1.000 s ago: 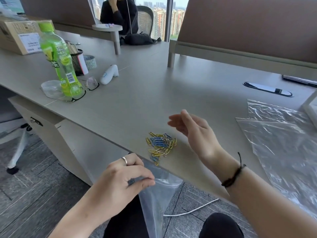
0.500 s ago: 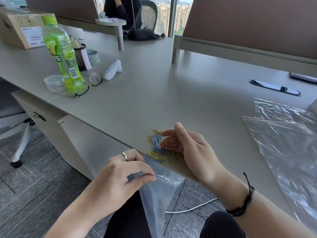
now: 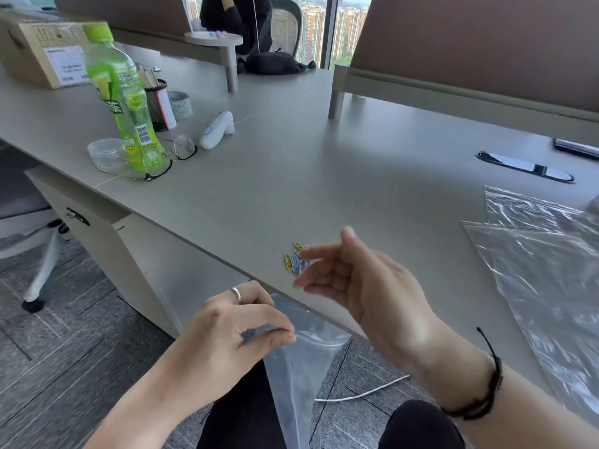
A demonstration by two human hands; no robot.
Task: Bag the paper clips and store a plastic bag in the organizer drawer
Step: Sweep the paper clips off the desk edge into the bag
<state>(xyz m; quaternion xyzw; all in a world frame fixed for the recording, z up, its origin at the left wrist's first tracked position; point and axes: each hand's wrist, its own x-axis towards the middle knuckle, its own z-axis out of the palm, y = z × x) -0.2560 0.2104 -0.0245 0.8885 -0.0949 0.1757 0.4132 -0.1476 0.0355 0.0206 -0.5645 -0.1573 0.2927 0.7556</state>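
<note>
A small pile of yellow and blue paper clips (image 3: 294, 261) lies on the grey desk (image 3: 291, 176) near its front edge. My right hand (image 3: 359, 280) hovers over the pile with fingers spread and slightly curled, hiding part of it; it is blurred. Below the desk edge, my left hand (image 3: 236, 332) pinches the rim of a clear plastic bag (image 3: 298, 377) that hangs down with its mouth just under the edge. The organizer drawer is not in view.
More clear plastic bags (image 3: 544, 273) lie flat at the right. At the left stand a green bottle (image 3: 120, 102), a clear lid (image 3: 105, 153), glasses (image 3: 175, 157), a mesh pen cup (image 3: 155, 102) and a white device (image 3: 217, 130). A person sits beyond the desk.
My right hand came down onto the clips half a second ago and has now lifted slightly with fingers spread. Fewer clips show on the desk. The left hand keeps hold of the bag.
</note>
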